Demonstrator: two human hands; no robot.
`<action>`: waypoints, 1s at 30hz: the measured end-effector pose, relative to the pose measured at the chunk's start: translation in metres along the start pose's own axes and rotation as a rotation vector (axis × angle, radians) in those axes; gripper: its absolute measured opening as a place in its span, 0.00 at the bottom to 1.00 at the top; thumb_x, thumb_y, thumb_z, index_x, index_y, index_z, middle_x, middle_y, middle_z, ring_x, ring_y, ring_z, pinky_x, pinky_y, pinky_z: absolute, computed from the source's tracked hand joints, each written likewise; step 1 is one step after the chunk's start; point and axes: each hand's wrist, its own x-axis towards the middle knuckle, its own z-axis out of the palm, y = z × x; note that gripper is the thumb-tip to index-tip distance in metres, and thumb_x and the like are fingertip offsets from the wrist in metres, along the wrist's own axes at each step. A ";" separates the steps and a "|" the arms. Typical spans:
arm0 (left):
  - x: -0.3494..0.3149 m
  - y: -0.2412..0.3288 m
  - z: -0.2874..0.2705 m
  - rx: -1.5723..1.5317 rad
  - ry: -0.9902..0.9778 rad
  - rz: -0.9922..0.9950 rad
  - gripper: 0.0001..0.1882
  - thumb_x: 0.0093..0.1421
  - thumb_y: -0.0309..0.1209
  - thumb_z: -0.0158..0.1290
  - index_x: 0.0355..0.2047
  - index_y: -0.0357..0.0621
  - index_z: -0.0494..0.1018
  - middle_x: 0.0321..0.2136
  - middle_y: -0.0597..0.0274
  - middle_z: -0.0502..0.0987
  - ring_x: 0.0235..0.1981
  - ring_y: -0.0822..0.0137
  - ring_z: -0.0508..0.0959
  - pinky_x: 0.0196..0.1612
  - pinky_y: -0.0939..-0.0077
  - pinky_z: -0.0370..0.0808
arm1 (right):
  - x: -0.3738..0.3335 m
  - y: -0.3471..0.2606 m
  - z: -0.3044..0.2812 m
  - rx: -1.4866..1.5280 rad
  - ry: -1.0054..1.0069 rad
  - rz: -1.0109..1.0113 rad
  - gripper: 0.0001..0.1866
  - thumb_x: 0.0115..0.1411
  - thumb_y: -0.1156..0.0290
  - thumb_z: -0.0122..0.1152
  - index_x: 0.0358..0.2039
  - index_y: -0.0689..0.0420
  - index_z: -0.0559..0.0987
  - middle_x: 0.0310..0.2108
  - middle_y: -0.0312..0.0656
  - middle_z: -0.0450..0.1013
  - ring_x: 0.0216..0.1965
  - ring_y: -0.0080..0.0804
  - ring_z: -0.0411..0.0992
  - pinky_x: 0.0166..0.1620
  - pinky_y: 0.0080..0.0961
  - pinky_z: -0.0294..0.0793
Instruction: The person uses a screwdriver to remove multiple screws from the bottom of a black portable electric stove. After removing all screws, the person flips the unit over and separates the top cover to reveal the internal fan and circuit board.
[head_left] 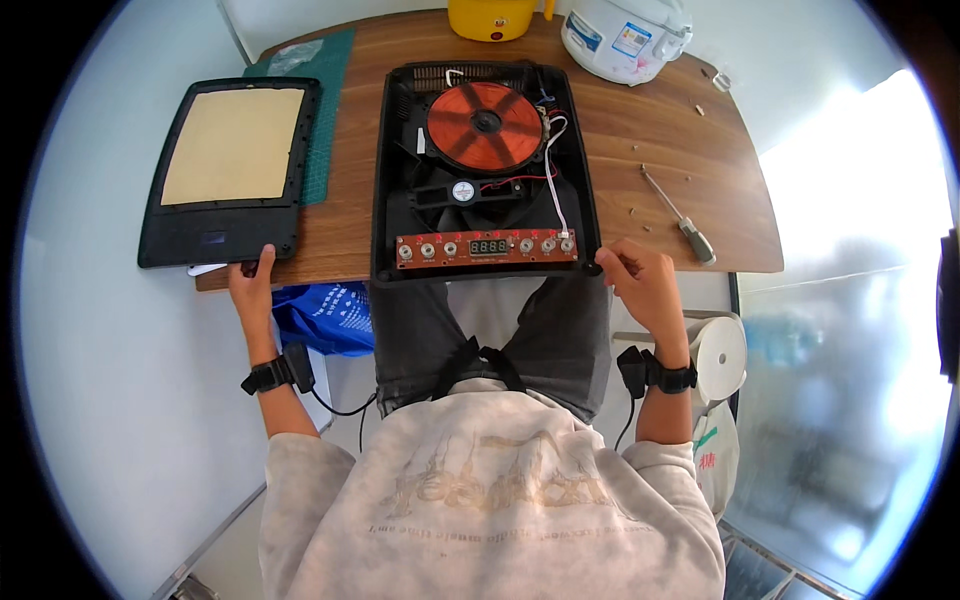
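Note:
An opened induction cooker base [383,200] lies before me on the table. Inside are a round copper coil [465,135], a black fan and a reddish-brown control board [430,255] with buttons and a display. At the left lies the detached cooker cover [175,235], inner side up with a cream sheet [235,145] on it. My left hand [252,290] grips the cover's near right corner, thumb on top. My right hand [640,280] is at the base's near right corner, fingers curled together; whether they hold something small is hidden.
A screwdriver [685,225] and several small screws [648,228] lie to the right. A white rice cooker [625,40] and a yellow pot [490,18] stand at the far edge. A green mat [325,130] is partly under the cover. A blue bag [325,315] hangs below the table.

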 end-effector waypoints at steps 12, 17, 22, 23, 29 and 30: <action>0.002 0.006 0.010 0.054 0.035 -0.044 0.30 0.62 0.51 0.64 0.43 0.29 0.79 0.33 0.63 0.80 0.32 0.73 0.75 0.37 0.79 0.71 | -0.003 0.006 0.008 0.027 0.004 -0.001 0.07 0.64 0.70 0.65 0.37 0.62 0.82 0.20 0.39 0.75 0.21 0.23 0.72 0.28 0.23 0.71; -0.011 0.032 0.014 0.072 -0.016 -0.191 0.29 0.63 0.56 0.61 0.38 0.37 0.79 0.28 0.64 0.78 0.26 0.76 0.72 0.27 0.82 0.65 | -0.009 0.011 0.012 0.057 0.017 0.008 0.06 0.64 0.72 0.64 0.40 0.60 0.82 0.19 0.38 0.73 0.21 0.23 0.70 0.28 0.23 0.70; -0.015 0.031 0.010 0.033 -0.058 -0.257 0.30 0.65 0.62 0.54 0.33 0.44 0.77 0.27 0.65 0.78 0.25 0.76 0.73 0.26 0.82 0.64 | -0.013 0.010 0.018 0.033 0.050 0.009 0.07 0.65 0.73 0.63 0.42 0.61 0.82 0.21 0.37 0.75 0.22 0.21 0.71 0.28 0.21 0.70; -0.016 0.032 0.008 0.024 -0.065 -0.263 0.30 0.66 0.63 0.53 0.32 0.44 0.77 0.27 0.65 0.78 0.26 0.76 0.73 0.26 0.82 0.64 | -0.014 0.009 0.019 -0.003 0.056 0.005 0.07 0.66 0.73 0.62 0.42 0.61 0.82 0.22 0.36 0.76 0.23 0.19 0.72 0.28 0.20 0.71; -0.028 0.038 0.006 -0.010 -0.146 -0.241 0.33 0.71 0.63 0.43 0.27 0.46 0.76 0.27 0.65 0.79 0.29 0.74 0.75 0.30 0.80 0.67 | -0.015 0.008 0.021 0.015 0.087 0.019 0.07 0.65 0.71 0.63 0.41 0.59 0.81 0.19 0.40 0.74 0.21 0.29 0.71 0.29 0.26 0.70; -0.030 0.041 0.007 0.000 -0.156 -0.219 0.33 0.71 0.62 0.42 0.26 0.46 0.76 0.27 0.65 0.79 0.30 0.73 0.76 0.30 0.80 0.67 | -0.015 0.008 0.022 0.009 0.085 0.015 0.07 0.65 0.71 0.63 0.41 0.59 0.81 0.19 0.41 0.74 0.21 0.29 0.71 0.29 0.26 0.70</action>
